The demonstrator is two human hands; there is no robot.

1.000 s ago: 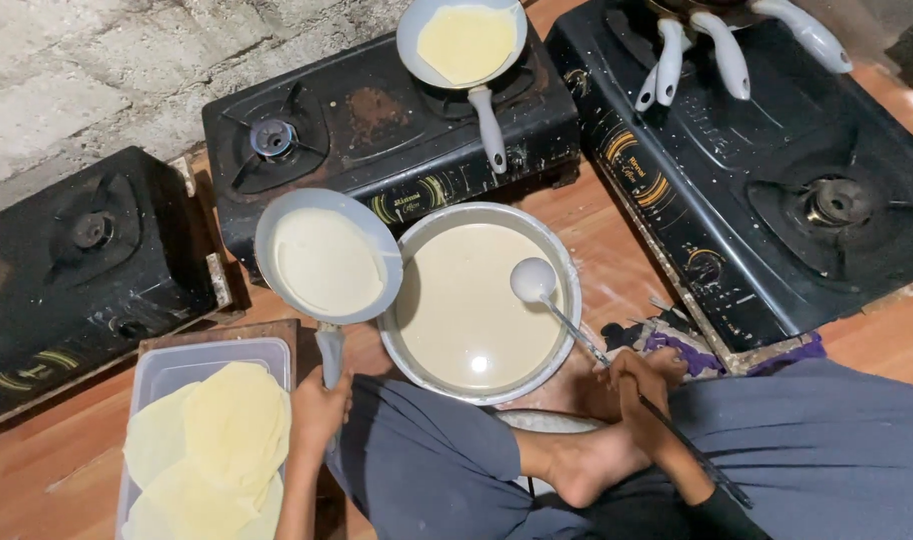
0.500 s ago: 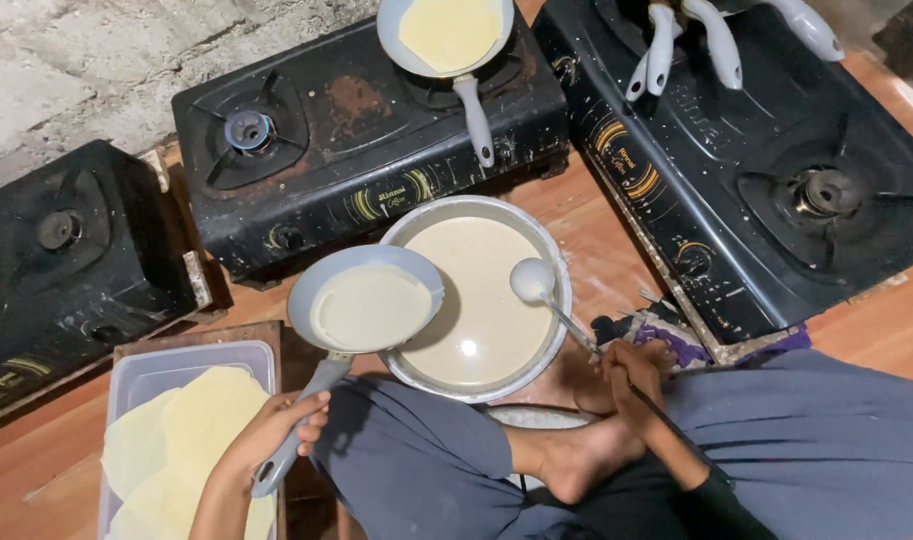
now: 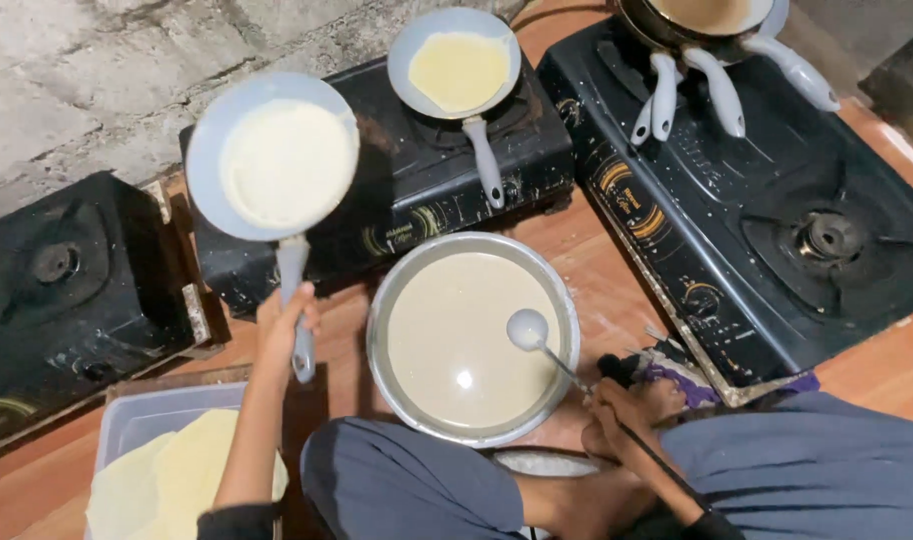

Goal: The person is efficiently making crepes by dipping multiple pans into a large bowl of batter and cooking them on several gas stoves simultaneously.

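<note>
left hand (image 3: 282,330) gripping, right hand (image 3: 617,415) closed

Labels: each of the two gas stoves carries printed yellow-gold markings on its black front panel. The middle stove (image 3: 377,190) has curved arcs and a short line of lettering at its front edge, beside the batter bowl. The right stove (image 3: 777,200) has similar arcs along its left edge. No packages, signs or screens.

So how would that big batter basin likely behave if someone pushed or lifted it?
The metal basin looks filled nearly to the rim with batter, so it is probably heavy and apt to slosh. Its wide base suggests it would slide rather than tip. The ladle resting in it would likely shift.
</note>
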